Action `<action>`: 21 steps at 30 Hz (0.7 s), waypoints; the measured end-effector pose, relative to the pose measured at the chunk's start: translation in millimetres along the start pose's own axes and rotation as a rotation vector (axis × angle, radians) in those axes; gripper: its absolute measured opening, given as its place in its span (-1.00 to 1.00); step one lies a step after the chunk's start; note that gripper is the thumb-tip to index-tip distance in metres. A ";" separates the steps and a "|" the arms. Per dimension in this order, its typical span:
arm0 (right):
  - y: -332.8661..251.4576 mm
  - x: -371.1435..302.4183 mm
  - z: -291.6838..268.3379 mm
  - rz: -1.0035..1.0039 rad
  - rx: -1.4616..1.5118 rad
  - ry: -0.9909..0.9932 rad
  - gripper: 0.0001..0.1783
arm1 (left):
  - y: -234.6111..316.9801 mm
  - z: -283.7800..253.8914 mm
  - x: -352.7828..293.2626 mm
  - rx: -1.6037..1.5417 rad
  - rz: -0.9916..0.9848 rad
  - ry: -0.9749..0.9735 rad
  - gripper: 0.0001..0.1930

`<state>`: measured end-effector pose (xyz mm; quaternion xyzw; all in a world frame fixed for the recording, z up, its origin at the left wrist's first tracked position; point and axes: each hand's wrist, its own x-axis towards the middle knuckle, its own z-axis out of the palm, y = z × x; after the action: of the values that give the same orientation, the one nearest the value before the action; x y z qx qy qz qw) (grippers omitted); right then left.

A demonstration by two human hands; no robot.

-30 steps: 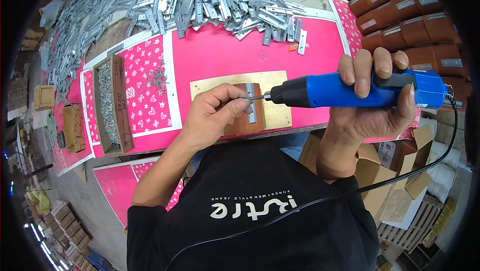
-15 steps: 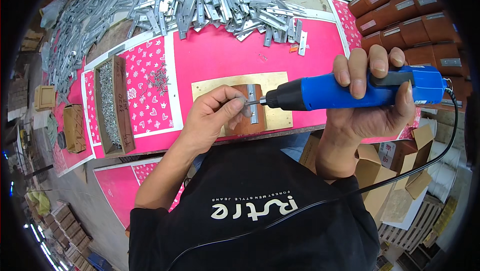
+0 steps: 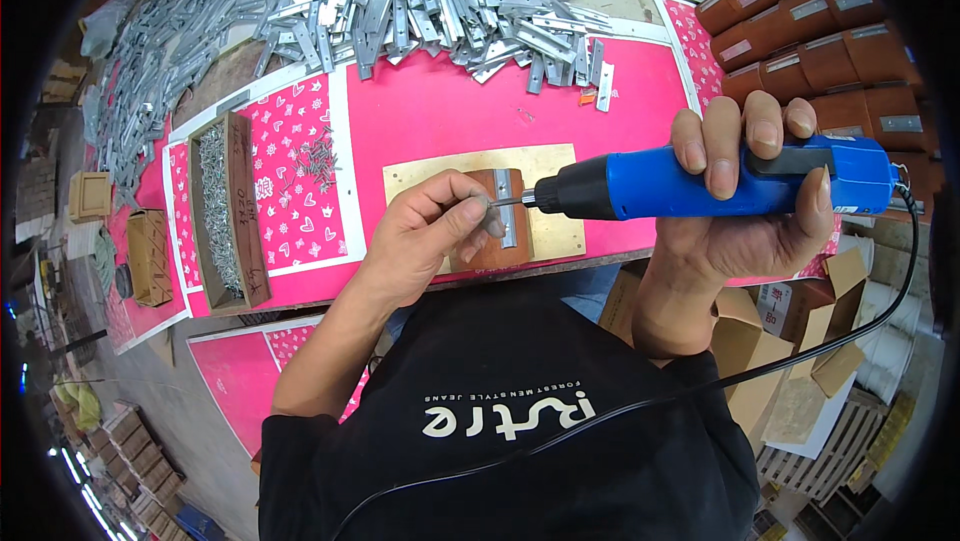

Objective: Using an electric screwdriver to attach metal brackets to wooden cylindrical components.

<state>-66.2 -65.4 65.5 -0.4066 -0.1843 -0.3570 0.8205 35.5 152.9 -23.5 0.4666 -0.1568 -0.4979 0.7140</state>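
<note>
A blue electric screwdriver with a black nose lies level in my right hand, whose fingers wrap round its body. Its thin bit points left, reaching the fingertips of my left hand. There the thumb and forefinger are pinched together at the bit's tip; what they hold is hidden. Under the bit and fingertips is a reddish-brown block with a silver metal strip along its top. The block rests on a pale yellow board at the table's near edge.
A big heap of metal strips covers the far side of the pink table. To the left stand a long box of screws and a loose pile of screws. Brown blocks are stacked at right, above open cartons. A black cable crosses my front.
The screwdriver and my right hand have shifted very slightly to the right. My left hand keeps its pinch at the bit's tip, and the block stays where it was.
</note>
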 end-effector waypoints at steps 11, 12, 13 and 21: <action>0.6 0.3 0.9 0.013 -0.033 0.010 -0.61 | -0.5 0.1 -0.8 -0.010 -0.032 -0.057 -0.84; 1.2 -0.1 -2.7 -0.008 -0.016 0.016 -0.61 | -1.2 -0.4 -0.1 -0.010 -0.032 -0.058 -0.84; 1.1 -0.3 -4.4 -0.028 0.001 0.022 -0.60 | -2.1 -1.0 1.1 0.046 0.007 -0.065 -0.86; 7.0 2.2 6.5 -0.040 -0.066 0.198 -0.66 | -8.5 6.7 6.1 0.587 0.365 0.110 -0.93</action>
<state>-59.6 -58.3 67.0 -0.3925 -0.0983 -0.4176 0.8136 28.8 143.7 -28.6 0.6425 -0.3354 -0.2695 0.6341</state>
